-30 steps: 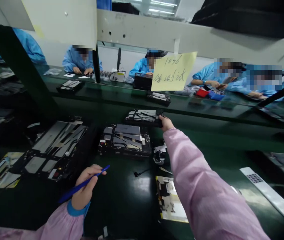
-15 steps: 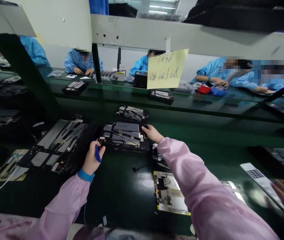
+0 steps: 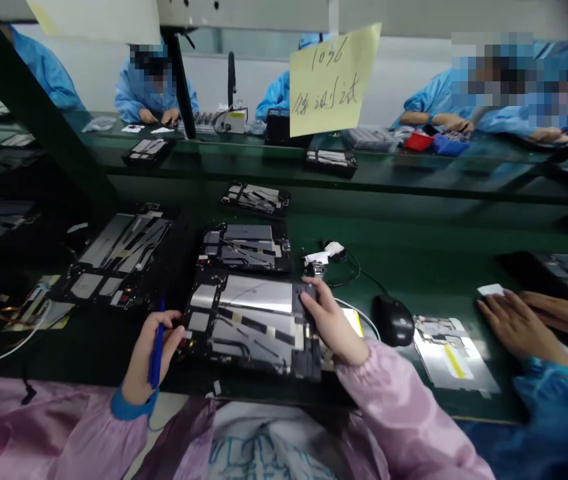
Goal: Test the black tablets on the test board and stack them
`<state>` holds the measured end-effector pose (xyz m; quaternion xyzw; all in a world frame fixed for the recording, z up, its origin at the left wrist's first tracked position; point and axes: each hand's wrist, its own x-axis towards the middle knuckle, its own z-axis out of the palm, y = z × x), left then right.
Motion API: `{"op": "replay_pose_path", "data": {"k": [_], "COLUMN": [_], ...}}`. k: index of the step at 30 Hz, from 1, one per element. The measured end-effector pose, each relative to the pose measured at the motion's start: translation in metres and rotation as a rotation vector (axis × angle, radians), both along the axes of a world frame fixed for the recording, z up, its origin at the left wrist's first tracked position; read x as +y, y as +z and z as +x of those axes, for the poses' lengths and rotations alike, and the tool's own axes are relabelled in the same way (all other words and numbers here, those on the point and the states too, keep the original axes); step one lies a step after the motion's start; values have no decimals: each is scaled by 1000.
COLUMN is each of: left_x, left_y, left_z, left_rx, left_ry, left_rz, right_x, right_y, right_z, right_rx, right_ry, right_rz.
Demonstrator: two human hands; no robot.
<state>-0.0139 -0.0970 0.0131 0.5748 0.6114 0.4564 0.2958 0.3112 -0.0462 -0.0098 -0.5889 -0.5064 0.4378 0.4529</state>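
An opened tablet (image 3: pixel 251 328), its grey battery cells and black flat cables exposed, is between my hands near the front of the bench. My left hand (image 3: pixel 145 353) pinches its left edge and also carries a blue pen-like tool (image 3: pixel 157 347). Gripping the right edge is my right hand (image 3: pixel 333 321), thumb on top and fingers partly hidden. Just behind lies a second opened tablet (image 3: pixel 248 245). A larger-looking opened tablet (image 3: pixel 119 257) lies to the left. Part of a metal plate with a yellow edge (image 3: pixel 353 323) shows behind my right hand.
A black mouse (image 3: pixel 393 320) and a silvery plate (image 3: pixel 457 357) lie to the right. At the right edge a co-worker's hands (image 3: pixel 524 323) rest near a white piece. A yellow note (image 3: pixel 334 80) hangs ahead. A green post (image 3: pixel 39 107) stands left; people in blue work opposite.
Both hands have drawn the opened tablet toward me, uncovering another one behind it. My view has tilted down. The co-worker's hands at right have moved farther into view.
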Motion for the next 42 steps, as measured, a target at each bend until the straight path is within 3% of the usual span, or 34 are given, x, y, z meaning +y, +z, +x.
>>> {"op": "replay_pose_path", "data": {"k": [5, 13, 29, 42], "left_x": [-25, -17, -13, -4], "left_y": [-13, -9, -6, -3], "left_z": [-19, 0, 6, 3], "left_rx": [345, 481, 521, 438], "left_ry": [-129, -165, -161, -123], "left_rz": [-194, -160, -191, -233], "right_x": [-48, -76, -75, -77], "right_y": [-35, -29, -36, -23], "right_z": [-18, -49, -48, -49], "right_rx": [-207, -699, -583, -638], "right_ry": [82, 165, 129, 274], "right_rz": [19, 213, 318, 258]}}
